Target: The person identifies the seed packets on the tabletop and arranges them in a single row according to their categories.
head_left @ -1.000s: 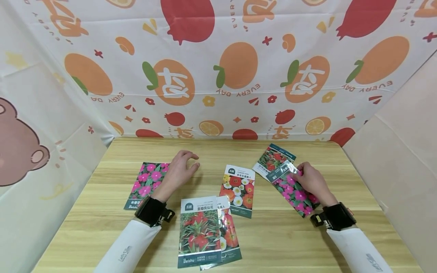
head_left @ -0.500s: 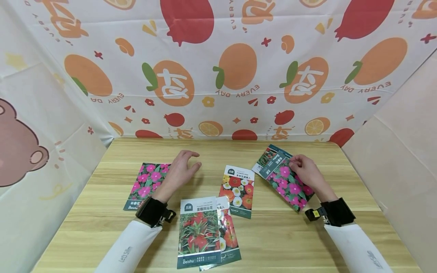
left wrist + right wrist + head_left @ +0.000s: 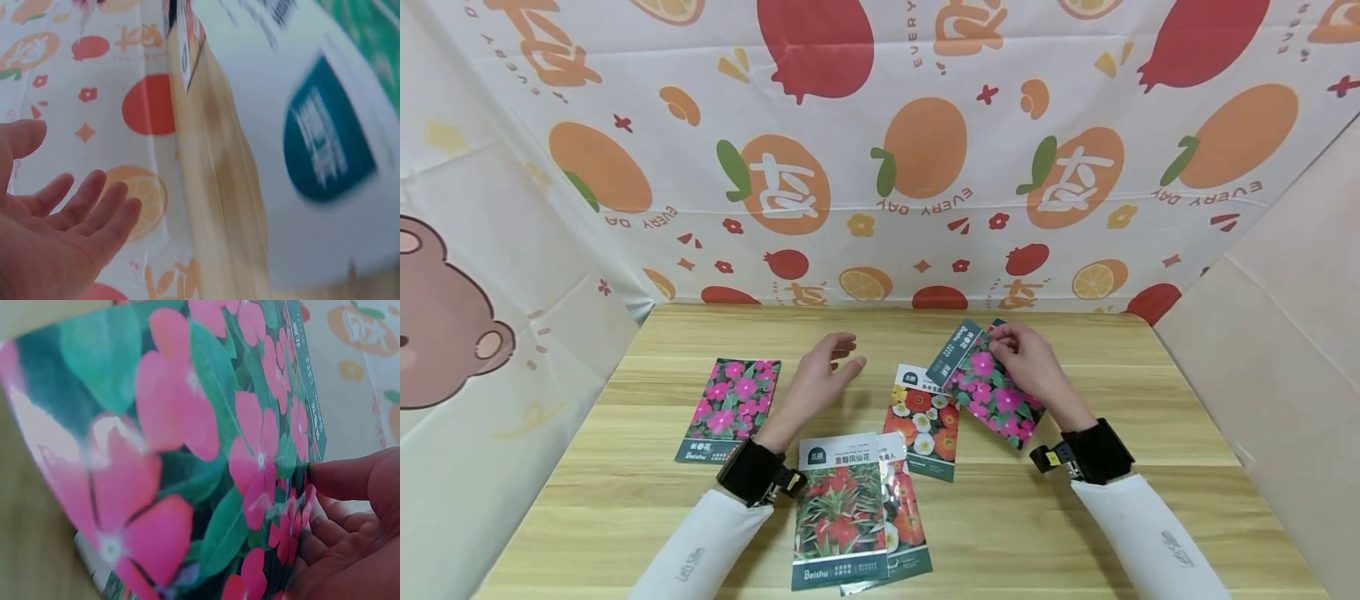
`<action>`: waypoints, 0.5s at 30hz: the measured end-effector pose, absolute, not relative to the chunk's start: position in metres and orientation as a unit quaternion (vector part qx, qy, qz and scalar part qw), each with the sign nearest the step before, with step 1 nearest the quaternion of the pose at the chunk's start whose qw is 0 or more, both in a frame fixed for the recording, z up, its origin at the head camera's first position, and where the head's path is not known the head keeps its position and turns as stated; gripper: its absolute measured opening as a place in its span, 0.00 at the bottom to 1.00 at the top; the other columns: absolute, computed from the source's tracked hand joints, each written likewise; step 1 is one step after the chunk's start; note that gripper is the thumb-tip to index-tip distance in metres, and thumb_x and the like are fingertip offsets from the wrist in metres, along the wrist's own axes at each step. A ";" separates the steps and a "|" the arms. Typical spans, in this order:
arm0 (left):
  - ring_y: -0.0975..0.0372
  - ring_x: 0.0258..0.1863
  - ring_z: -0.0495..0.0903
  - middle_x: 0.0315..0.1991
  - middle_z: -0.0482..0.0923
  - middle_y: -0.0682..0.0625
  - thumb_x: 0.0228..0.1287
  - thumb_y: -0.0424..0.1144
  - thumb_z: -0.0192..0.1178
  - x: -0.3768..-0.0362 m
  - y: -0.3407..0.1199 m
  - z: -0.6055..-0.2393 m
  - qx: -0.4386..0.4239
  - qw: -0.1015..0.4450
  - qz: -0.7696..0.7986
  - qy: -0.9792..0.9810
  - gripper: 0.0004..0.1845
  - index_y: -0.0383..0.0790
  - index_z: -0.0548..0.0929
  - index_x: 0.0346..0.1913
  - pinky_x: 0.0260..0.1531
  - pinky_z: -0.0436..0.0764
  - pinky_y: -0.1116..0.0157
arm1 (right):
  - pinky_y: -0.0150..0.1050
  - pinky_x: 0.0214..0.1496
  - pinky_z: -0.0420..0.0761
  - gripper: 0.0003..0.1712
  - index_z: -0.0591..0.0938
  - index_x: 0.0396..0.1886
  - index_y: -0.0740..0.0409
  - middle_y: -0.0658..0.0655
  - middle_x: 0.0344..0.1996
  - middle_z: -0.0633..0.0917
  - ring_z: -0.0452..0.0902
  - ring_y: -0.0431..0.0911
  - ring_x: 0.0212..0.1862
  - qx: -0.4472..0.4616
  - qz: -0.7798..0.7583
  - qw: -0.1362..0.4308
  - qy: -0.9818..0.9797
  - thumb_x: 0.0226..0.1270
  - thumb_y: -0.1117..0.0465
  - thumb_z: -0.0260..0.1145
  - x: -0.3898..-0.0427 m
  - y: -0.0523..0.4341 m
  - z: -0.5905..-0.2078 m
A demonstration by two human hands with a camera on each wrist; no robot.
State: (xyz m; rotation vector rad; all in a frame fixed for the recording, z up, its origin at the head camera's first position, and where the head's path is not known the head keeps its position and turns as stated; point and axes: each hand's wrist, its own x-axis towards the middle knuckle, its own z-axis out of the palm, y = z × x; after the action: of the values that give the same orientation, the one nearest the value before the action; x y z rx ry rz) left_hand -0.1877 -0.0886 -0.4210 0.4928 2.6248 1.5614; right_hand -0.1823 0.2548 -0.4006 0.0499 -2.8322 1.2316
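My right hand (image 3: 1026,362) pinches the pink-flower seed packet (image 3: 988,392) by its top edge; it looks light, floppy and slick. My left hand (image 3: 820,379) hovers, fingers relaxed, holding nothing.

Backdrop cloth (image 3: 925,208) reads "EVERY DAY" round the oranges, w/ a big white char "友" on several. Front packet (image 3: 838,508): "Beishu" at bottom, "重瓣凤仙花" on its top strip; pink packet (image 3: 730,408) on the left also has "Beishu" at bottom. Sleeves (image 3: 688,562) carry small grey lettering, too small to read; other packets' print likewise.
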 end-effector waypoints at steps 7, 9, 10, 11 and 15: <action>0.46 0.59 0.80 0.59 0.80 0.35 0.78 0.38 0.60 -0.184 -0.069 -0.421 0.167 0.051 0.565 0.806 0.25 0.31 0.71 0.70 0.60 0.80 0.50 | 0.44 0.45 0.77 0.13 0.79 0.56 0.66 0.63 0.44 0.82 0.76 0.54 0.43 0.039 0.387 0.035 -0.920 0.81 0.62 0.59 -0.187 0.226 -0.397; 0.47 0.57 0.82 0.57 0.81 0.38 0.77 0.39 0.60 -0.183 -0.065 -0.420 0.164 0.055 0.572 0.802 0.24 0.32 0.73 0.69 0.58 0.82 0.51 | 0.45 0.45 0.77 0.13 0.79 0.56 0.66 0.62 0.44 0.83 0.76 0.54 0.43 0.046 0.383 0.038 -0.922 0.81 0.63 0.60 -0.188 0.218 -0.396; 0.48 0.56 0.82 0.56 0.82 0.40 0.77 0.39 0.61 -0.183 -0.063 -0.421 0.161 0.057 0.575 0.800 0.23 0.32 0.74 0.69 0.57 0.82 0.52 | 0.45 0.44 0.77 0.13 0.79 0.56 0.65 0.62 0.45 0.83 0.77 0.53 0.42 0.049 0.380 0.039 -0.923 0.81 0.63 0.60 -0.188 0.215 -0.396; 0.49 0.55 0.83 0.56 0.82 0.41 0.77 0.39 0.61 -0.183 -0.062 -0.420 0.158 0.060 0.578 0.799 0.23 0.33 0.75 0.68 0.56 0.83 0.52 | 0.44 0.43 0.77 0.13 0.80 0.56 0.65 0.62 0.44 0.83 0.77 0.53 0.41 0.052 0.376 0.040 -0.924 0.80 0.63 0.60 -0.188 0.211 -0.395; 0.51 0.51 0.84 0.54 0.83 0.43 0.76 0.38 0.62 -0.183 -0.058 -0.420 0.153 0.076 0.591 0.788 0.22 0.33 0.77 0.66 0.52 0.85 0.56 | 0.43 0.39 0.75 0.11 0.81 0.55 0.64 0.62 0.43 0.84 0.77 0.52 0.39 0.066 0.369 0.045 -0.926 0.80 0.63 0.61 -0.189 0.199 -0.393</action>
State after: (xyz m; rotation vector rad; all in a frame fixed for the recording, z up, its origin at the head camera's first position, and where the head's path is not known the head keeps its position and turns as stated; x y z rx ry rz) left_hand -0.1826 -0.0581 -0.4200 0.4593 2.3627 1.7724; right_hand -0.1894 0.1986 -0.3931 0.2008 -2.8280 1.1264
